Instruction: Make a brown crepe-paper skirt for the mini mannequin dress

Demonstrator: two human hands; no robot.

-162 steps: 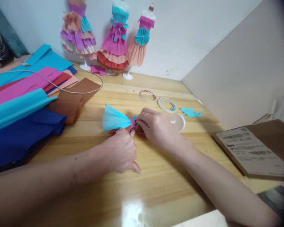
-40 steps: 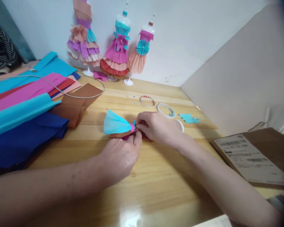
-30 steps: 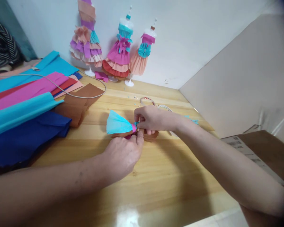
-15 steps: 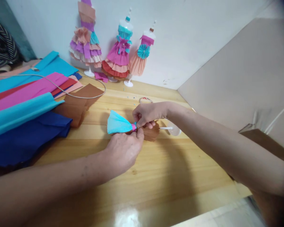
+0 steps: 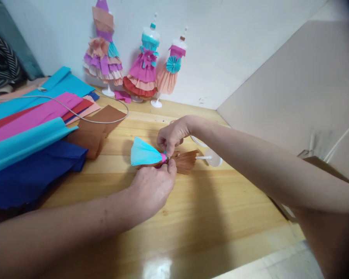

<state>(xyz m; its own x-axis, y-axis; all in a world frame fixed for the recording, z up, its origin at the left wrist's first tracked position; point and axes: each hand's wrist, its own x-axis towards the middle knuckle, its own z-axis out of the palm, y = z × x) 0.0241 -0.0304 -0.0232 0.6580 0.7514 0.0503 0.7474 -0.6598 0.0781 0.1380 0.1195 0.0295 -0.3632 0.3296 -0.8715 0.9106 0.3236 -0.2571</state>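
A small paper dress form lies on its side on the wooden table [image 5: 197, 201]. It has a fanned turquoise crepe piece [image 5: 144, 154], a pink band at the waist and a pleated brown skirt [image 5: 186, 161]. Its white stand [image 5: 213, 158] points right. My left hand [image 5: 151, 188] pinches the waist from the near side, fingers closed. My right hand [image 5: 171, 133] comes over from the far side and pinches the same waist with thumb and fingers.
Three dressed paper mannequins [image 5: 139, 66] stand against the back wall. Sheets of crepe paper in blue, turquoise, pink, red and brown [image 5: 31, 135] cover the left side, with a grey cable [image 5: 75, 110] across them. A cardboard box [image 5: 317, 162] sits at the right.
My right forearm has swung up and over the work, hiding the tape rolls and turquoise scrap. The brown skirt shows more to the right of the waist. My left hand keeps its pinch.
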